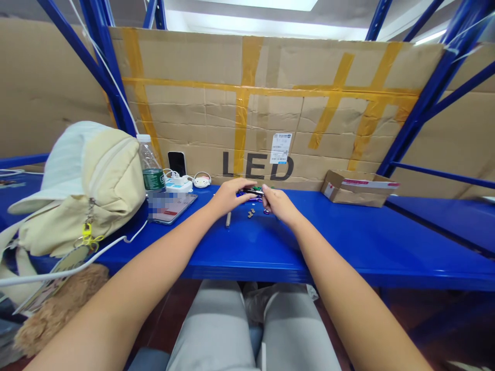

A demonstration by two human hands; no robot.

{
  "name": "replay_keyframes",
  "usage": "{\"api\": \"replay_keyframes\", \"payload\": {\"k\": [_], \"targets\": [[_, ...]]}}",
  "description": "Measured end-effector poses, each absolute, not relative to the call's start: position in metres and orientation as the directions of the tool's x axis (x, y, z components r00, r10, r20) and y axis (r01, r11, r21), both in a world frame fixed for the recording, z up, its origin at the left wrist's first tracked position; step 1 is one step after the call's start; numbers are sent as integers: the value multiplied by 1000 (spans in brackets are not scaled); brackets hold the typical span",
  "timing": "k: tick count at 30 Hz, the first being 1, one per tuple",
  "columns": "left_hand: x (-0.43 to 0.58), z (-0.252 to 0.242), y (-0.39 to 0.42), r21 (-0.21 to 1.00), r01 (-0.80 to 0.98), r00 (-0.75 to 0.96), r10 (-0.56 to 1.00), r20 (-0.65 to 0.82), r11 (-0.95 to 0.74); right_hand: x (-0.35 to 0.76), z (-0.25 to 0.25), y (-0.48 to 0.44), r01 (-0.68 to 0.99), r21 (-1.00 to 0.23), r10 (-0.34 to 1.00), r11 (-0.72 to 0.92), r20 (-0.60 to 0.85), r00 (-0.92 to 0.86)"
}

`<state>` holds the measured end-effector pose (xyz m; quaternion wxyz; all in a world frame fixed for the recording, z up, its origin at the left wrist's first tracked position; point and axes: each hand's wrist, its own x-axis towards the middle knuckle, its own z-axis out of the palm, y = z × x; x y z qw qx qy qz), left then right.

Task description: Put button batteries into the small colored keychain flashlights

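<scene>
Over the blue table (247,252), my left hand (231,195) and my right hand (279,205) meet on a small dark, shiny, elongated piece (253,191). My left thumb and fingers grip its left end, and my right fingers pinch its right end. Its exact kind is too small to make out. Just behind it shows a bit of green (257,188), partly hidden. Several small tan bits (251,212) lie on the table below my hands. A purple ring-like part (266,211) sits beside my right hand. Nearer me, below my left hand, lies a thin metallic pen-shaped tool (228,220).
At left stand a cream backpack (112,180), a bottle (151,165), a tablet (178,208), a phone (177,163) and a white power strip (180,183) with cables. An open cardboard box (353,190) is at right. A large cardboard sheet (185,123) closes off the back.
</scene>
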<state>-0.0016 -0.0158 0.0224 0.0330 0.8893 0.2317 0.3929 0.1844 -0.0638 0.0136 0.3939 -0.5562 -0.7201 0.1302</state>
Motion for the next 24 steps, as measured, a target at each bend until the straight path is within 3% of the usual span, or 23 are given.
{"api": "replay_keyframes", "payload": {"k": [6,12,19,24], "targets": [[-13,1,7,241,614,629,651,425,-751,225,12,-53,854,-517,917,56,366,161],[-15,-8,18,185,687,660,710,246,-703,250,6,-45,881,-461,935,-108,254,247],[-17,-4,16,209,684,664,715,218,-699,245,-2,-39,877,-478,955,-39,241,174],[-16,-3,11,261,668,611,713,343,-697,233,-1,-43,844,-526,959,101,276,57]]}}
